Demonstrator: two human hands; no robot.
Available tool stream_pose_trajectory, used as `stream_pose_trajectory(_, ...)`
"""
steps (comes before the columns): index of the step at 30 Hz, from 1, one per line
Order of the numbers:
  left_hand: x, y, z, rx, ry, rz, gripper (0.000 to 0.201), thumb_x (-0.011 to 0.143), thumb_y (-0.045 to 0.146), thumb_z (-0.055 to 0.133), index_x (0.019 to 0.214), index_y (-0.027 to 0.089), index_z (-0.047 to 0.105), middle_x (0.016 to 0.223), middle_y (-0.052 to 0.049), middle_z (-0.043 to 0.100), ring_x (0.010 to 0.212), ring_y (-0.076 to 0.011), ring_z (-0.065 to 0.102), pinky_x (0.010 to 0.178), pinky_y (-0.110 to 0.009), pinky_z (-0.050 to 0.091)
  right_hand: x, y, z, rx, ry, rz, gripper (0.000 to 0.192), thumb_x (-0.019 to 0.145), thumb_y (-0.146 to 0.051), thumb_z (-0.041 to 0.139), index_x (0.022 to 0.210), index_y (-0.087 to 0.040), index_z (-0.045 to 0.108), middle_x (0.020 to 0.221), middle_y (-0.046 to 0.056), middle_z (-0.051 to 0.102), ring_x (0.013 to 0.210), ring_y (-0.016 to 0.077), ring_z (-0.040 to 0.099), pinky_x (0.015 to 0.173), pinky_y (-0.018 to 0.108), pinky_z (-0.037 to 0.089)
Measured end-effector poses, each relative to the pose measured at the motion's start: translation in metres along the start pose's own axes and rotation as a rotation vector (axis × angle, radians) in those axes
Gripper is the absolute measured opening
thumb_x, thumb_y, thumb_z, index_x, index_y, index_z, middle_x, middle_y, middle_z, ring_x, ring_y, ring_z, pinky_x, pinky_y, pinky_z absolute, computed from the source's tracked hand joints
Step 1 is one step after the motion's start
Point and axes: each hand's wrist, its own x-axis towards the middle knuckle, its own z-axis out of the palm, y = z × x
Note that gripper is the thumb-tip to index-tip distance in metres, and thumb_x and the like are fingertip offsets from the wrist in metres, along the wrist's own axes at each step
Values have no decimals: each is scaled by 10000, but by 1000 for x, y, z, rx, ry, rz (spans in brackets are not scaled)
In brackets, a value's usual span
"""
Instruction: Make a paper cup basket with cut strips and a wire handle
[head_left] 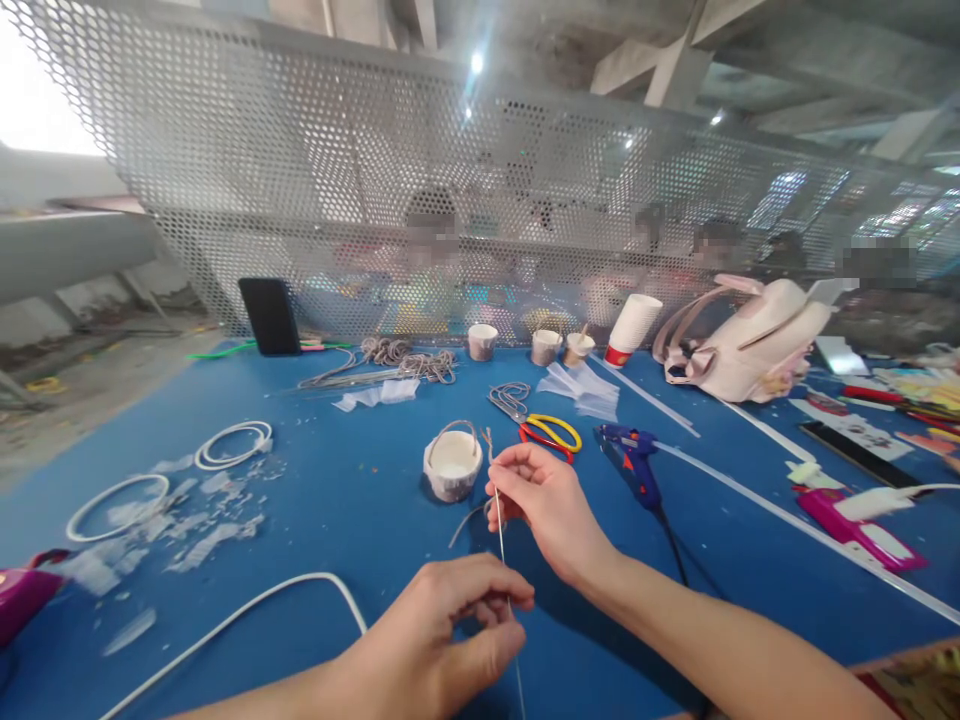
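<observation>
- The right hand [544, 500] pinches the upper end of a thin wire [501, 535] between thumb and fingertips, its grip closed on the strand just below a small twisted tip; the left hand [442, 630] closes on the same wire lower down, fingers curled around it near the bottom of the frame.
- The wire runs nearly straight between the two hands, held above the bench [337, 520]; it looks very light, springy and thin enough to slip through the fingers; judged from this, it is best taken in a tight pinch close to the working end, with the second hand steadying it lower down.
- Just beyond the right hand stands a small wrapped basket [452, 465], a white cup with a looped handle; it appears light and easily tipped.
- Near it lie scissors [544, 430] with yellow and red handles and, to the right, a blue glue gun [634, 465] with a dark cord.
- The bench is covered in smooth blue sheet; white rings [232, 443], scraps of clear tape and a white cable [247, 610] lie scattered on the left.
- Further back stand small cups [482, 340], a stack of paper cups [632, 328], a black phone [269, 316] propped upright and a pale pink backpack [750, 345].
- A perforated metal screen [300, 180] backs the bench; other people sit behind it, blurred, under a bare concrete ceiling.
</observation>
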Motion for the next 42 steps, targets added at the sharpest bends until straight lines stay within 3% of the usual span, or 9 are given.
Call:
stream_pose_trajectory(3, 5, -1, 0, -267, 95, -291, 151, 760, 276, 581, 840, 156, 625, 637, 4, 607, 584, -123, 555, 561, -237, 461, 2, 0, 0, -60, -33, -17, 334, 671, -455, 727, 776, -176, 577, 632, -14, 630, 465, 102, 569, 452, 231, 481)
stream_pose_trajectory(6, 4, 9, -14, -386, 137, -392, 162, 678, 264, 641, 795, 153, 625, 589, 29, 588, 494, -106, 533, 453, -212, 398, 3, -7, -7, -248, -126, -111, 284, 795, -458, 593, 823, -176, 606, 694, 10, 643, 495, 100, 565, 453, 219, 445)
stream_pose_trajectory(10, -1, 33, -46, -448, 146, -406, 119, 687, 236, 645, 766, 148, 656, 552, 29, 594, 414, -63, 472, 389, -171, 324, 8, -21, -21, -688, -63, -563, 159, 858, -289, 523, 878, -180, 637, 712, 10, 634, 556, 111, 546, 538, 241, 449)
stream_pose_trajectory(14, 1, 43, -69, -504, 108, -420, 75, 719, 207, 648, 748, 148, 685, 569, 8, 622, 374, -29, 425, 356, -145, 265, 16, -36, -26, -937, -77, -959, 153, 885, -172, 487, 902, -164, 639, 804, 52, 641, 693, 137, 576, 668, 272, 476)
stream_pose_trajectory(21, 15, 44, -89, -483, 66, -397, 97, 737, 152, 618, 747, 146, 715, 573, -15, 628, 350, -12, 389, 346, -139, 217, 23, -58, -12, -1378, -341, -1235, 245, 924, -163, 434, 855, -147, 668, 829, 85, 642, 741, 169, 530, 661, 293, 443)
stream_pose_trajectory(26, 22, 53, -100, -426, 100, -329, 105, 737, 147, 610, 744, 151, 715, 598, -30, 649, 354, -18, 392, 355, -143, 276, 38, -59, -8, -1419, -415, -1207, 270, 942, -181, 422, 840, -143, 668, 816, 73, 649, 725, 160, 536, 652, 279, 422)
stream_pose_trajectory(32, 37, 60, -110, -427, 249, -218, 165, 785, 258, 589, 714, 155, 696, 609, -37, 655, 385, -45, 430, 346, -144, 334, 53, -58, -2, -1231, -435, -931, 102, 849, -136, 580, 855, -153, 680, 794, 34, 685, 719, 131, 584, 673, 249, 432)
stream_pose_trajectory(38, 47, 72, -110, -426, 347, -100, 166, 779, 222, 553, 797, 140, 696, 675, -46, 668, 410, -60, 470, 366, -172, 365, 53, -64, 3, -965, -361, -580, 104, 802, -133, 597, 817, -183, 687, 717, -19, 675, 618, 98, 561, 601, 227, 427)
stream_pose_trajectory(42, 53, 73, -104, -309, 356, -26, 128, 758, 194, 597, 841, 146, 682, 673, -25, 649, 429, -58, 468, 379, -176, 338, 51, -59, 1, -894, -348, -506, 92, 790, -172, 603, 769, -200, 688, 687, -32, 656, 611, 102, 541, 593, 235, 422)
